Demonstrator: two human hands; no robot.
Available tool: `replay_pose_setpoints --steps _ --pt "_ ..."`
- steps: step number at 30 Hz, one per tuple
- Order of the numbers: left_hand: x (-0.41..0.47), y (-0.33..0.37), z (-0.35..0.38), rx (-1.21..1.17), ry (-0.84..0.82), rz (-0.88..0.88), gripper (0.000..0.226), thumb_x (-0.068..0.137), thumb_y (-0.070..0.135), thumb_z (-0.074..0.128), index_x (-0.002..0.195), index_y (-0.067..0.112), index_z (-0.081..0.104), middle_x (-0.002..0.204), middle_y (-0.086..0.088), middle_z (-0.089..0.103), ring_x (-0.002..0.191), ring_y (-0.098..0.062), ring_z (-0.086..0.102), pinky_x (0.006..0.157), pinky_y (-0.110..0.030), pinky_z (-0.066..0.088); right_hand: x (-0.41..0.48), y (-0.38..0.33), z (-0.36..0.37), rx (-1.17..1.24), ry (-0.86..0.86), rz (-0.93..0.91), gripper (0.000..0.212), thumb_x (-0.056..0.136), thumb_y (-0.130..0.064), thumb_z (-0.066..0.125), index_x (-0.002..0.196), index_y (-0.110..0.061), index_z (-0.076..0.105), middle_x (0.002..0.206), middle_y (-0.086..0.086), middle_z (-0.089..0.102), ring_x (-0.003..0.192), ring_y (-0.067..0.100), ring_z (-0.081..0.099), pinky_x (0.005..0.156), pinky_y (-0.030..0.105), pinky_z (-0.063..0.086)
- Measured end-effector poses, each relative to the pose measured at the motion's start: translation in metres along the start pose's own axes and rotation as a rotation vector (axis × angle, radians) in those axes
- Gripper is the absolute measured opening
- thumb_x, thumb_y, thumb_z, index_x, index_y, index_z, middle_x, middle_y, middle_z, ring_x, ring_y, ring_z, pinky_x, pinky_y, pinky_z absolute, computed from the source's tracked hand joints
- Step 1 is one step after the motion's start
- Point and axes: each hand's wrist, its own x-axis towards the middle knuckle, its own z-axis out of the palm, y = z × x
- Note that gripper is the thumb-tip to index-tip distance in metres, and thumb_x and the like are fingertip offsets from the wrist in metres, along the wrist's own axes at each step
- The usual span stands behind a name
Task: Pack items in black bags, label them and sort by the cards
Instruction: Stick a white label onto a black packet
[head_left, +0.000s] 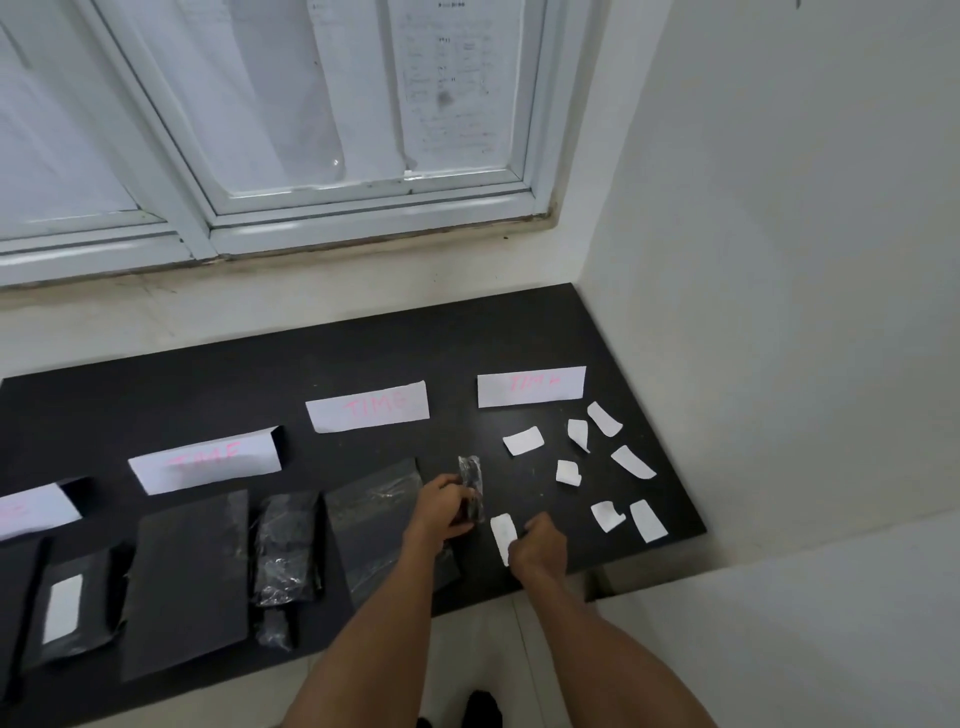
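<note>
My left hand (441, 512) grips a small item wrapped in clear plastic (471, 486) above the black table (363, 353). My right hand (537, 551) pinches a white label strip (503, 535) just right of that item. Several loose white labels (523, 440) lie scattered at the table's right end. White cards with pink "TIME" lettering stand in a row behind: one (531, 386) at the right, one (368, 406) in the middle, one (205, 463) to the left. Black bags (187, 577) lie flat in front of the cards, one of them bearing a white label (63, 607).
A plastic-wrapped dark bundle (285, 551) and a translucent bag (371, 514) lie left of my hands. A white wall (779, 260) bounds the table on the right, a window (311, 130) sits behind it. The table's front edge runs below my wrists.
</note>
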Motion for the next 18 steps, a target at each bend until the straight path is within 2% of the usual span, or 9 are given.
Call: replay_pose_setpoints --steps 4,8,12,15,18 --pt "-0.009 0.012 -0.013 -0.169 -0.025 -0.022 0.023 0.087 0.007 0.051 0.105 0.014 0.062 0.101 -0.013 0.068 0.094 -0.028 0.065 0.068 -0.037 0.056 -0.010 -0.026 -0.016 0.293 0.110 -0.041 0.025 0.082 -0.010 0.063 0.105 -0.015 0.057 0.097 0.008 0.071 0.099 0.030 0.064 0.081 0.029 0.046" --pt "-0.031 0.037 -0.024 -0.326 -0.024 0.028 0.019 0.087 0.006 0.051 0.101 0.010 0.063 0.100 -0.016 0.067 0.095 -0.032 0.063 0.073 -0.042 0.056 -0.030 -0.073 -0.039 0.565 0.058 -0.264 0.029 0.080 -0.013 0.073 0.105 -0.016 0.058 0.081 0.001 0.071 0.079 0.015 0.066 0.062 0.014 0.042" --pt "-0.069 0.073 -0.035 -0.382 -0.074 0.126 0.019 0.087 0.006 0.051 0.098 0.007 0.066 0.091 -0.016 0.071 0.083 -0.030 0.066 0.066 -0.039 0.056 -0.061 -0.120 -0.052 0.638 -0.016 -0.479 0.029 0.080 -0.020 0.075 0.104 -0.023 0.058 0.078 -0.005 0.071 0.074 0.006 0.066 0.059 0.010 0.042" --pt "-0.100 0.100 -0.053 -0.420 -0.087 0.201 0.018 0.086 0.003 0.052 0.094 0.008 0.067 0.088 -0.017 0.071 0.081 -0.028 0.066 0.063 -0.037 0.057 -0.088 -0.148 -0.055 0.618 -0.011 -0.613 0.030 0.080 -0.018 0.075 0.105 -0.022 0.058 0.075 -0.006 0.070 0.071 0.001 0.066 0.055 0.007 0.044" --pt "-0.121 0.117 -0.070 -0.422 -0.100 0.275 0.021 0.084 0.004 0.053 0.099 0.008 0.068 0.090 -0.015 0.072 0.084 -0.027 0.066 0.059 -0.034 0.058 -0.105 -0.167 -0.055 0.589 0.021 -0.680 0.032 0.080 -0.020 0.076 0.105 -0.022 0.058 0.079 -0.006 0.071 0.070 -0.003 0.064 0.051 0.004 0.043"
